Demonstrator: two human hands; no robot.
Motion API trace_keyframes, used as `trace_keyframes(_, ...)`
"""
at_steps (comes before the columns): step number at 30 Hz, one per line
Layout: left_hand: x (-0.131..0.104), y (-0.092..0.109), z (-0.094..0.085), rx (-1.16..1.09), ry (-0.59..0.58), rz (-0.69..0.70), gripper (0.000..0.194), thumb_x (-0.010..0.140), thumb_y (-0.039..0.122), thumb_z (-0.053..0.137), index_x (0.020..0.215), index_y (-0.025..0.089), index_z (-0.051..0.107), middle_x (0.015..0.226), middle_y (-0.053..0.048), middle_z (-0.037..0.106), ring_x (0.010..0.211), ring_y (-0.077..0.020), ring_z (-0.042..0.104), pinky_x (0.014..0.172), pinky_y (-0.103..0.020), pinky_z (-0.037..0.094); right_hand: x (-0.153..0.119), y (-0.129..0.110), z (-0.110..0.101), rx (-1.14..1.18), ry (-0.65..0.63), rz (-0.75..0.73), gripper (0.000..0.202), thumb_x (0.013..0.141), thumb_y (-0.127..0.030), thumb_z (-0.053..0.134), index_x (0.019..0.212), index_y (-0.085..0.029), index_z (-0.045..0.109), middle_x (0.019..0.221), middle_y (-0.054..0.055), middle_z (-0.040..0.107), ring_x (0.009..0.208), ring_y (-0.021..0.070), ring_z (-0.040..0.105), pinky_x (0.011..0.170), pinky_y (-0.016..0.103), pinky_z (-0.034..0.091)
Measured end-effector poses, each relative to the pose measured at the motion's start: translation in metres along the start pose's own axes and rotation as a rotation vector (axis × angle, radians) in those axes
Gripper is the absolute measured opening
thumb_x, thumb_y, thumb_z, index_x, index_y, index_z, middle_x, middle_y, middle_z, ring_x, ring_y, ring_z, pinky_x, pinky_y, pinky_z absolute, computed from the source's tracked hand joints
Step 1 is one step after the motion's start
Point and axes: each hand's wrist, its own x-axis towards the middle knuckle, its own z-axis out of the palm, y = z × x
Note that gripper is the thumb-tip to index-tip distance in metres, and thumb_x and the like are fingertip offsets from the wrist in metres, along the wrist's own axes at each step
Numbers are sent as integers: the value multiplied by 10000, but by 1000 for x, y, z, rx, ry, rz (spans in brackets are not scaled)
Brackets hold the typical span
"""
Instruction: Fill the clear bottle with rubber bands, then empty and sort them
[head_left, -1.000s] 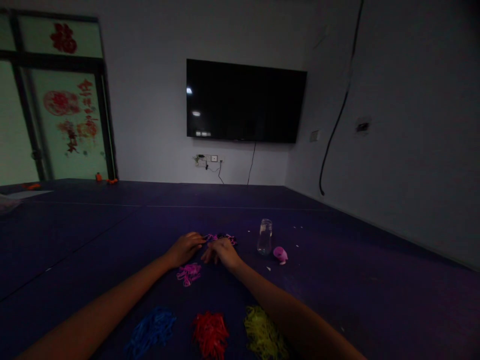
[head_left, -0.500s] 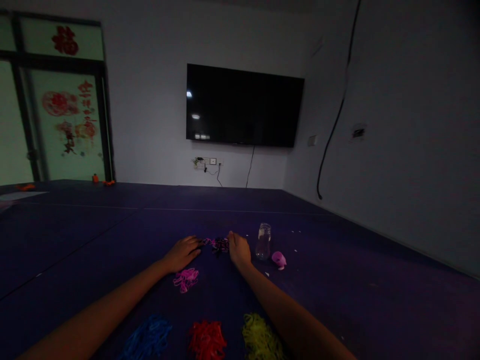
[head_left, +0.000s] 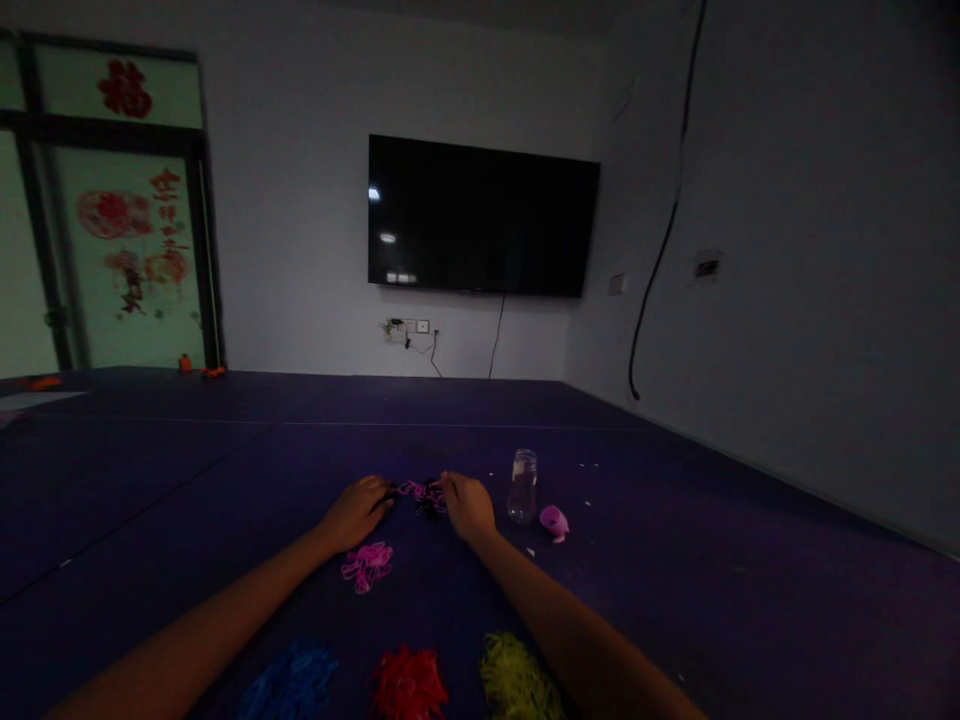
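Between my two hands lies a small mixed pile of black and pink rubber bands [head_left: 430, 498] on the dark purple surface. My left hand [head_left: 362, 512] rests at its left side, fingers stretched over a few dark bands, thumb apart. On the right, my right hand [head_left: 469, 508] has its fingers curled and closed on the edge of the pile; the fingertips are partly hidden. A loose heap of pink rubber bands [head_left: 367, 566] sits just below my left hand. Right of my right hand stands a clear bottle [head_left: 523, 488], with a pink cup-like piece [head_left: 554, 522] beside it.
Nearest me lie a blue heap [head_left: 291, 685], a red heap [head_left: 409, 684] and a yellow heap [head_left: 517, 680] of bands. Small white scraps [head_left: 587, 503] are scattered at the right. A dark television [head_left: 484, 215] hangs on the far wall; orange objects [head_left: 214, 372] sit near the door.
The view has shifted slightly. My right hand has moved a little left, closer to my left hand, over the edge of the mixed pile. The colored heaps and the bottle stay in place.
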Motion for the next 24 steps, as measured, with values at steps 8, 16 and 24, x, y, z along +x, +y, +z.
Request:
trace_keyframes(8,1,7,-4,-44,19,57,267,917,244,410,1107,206,593,1071,-75,643,1031,-214,550,929,-391,420,0,-5,6,159,-256,-427,346,944,-290,307,963,-193,639,1004,70,666,912,171,594,796,269,410)
trace_keyframes(16,1,5,-3,-120,-46,139,303,915,226,424,1189,242,553,1119,-64,633,1093,-202,526,961,-399,400,-2,-4,0,-8,-114,-235,367,924,-320,353,768,-183,655,742,59,672,691,162,596,676,257,402)
trace_keyframes(24,1,4,-2,-124,-43,128,302,918,219,417,1182,222,563,1122,-76,635,1074,-204,533,955,-395,403,-3,-8,3,180,-254,-462,347,937,-262,315,898,-188,652,921,60,674,893,171,600,795,275,426)
